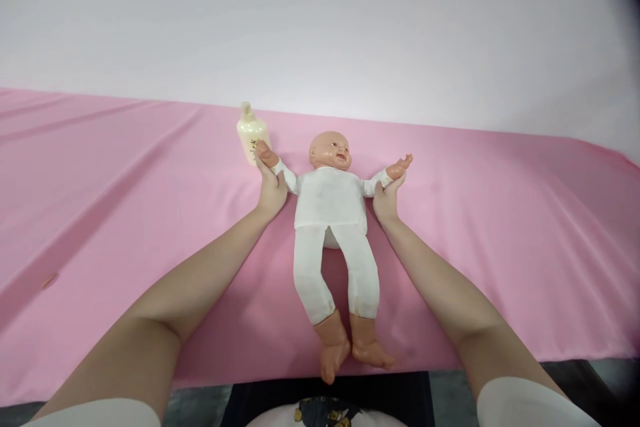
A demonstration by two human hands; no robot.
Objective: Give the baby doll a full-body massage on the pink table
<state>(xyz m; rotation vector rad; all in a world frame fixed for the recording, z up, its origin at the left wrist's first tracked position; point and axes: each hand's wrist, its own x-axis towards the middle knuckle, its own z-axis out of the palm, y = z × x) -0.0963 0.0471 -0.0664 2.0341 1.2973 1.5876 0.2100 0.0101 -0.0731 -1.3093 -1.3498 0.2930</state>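
A baby doll (331, 197) in a white top and trousers lies on its back, its feet toward me and its arms spread out. My left hand (273, 192) is closed around the doll's forearm on the left side, with the thumb near its wrist. On the other side my right hand (388, 199) grips the doll's other forearm. Both of the doll's hands stick out past my grip. Just behind the doll's left-side hand stands a cream pump bottle (251, 130) with a small dark print, partly covered by that hand.
A pink cloth (500, 227) with soft folds covers the table, and its front edge hangs close to my body. Behind it rises a plain white wall or panel (320, 27). A small brownish object (49, 280) lies at the far left.
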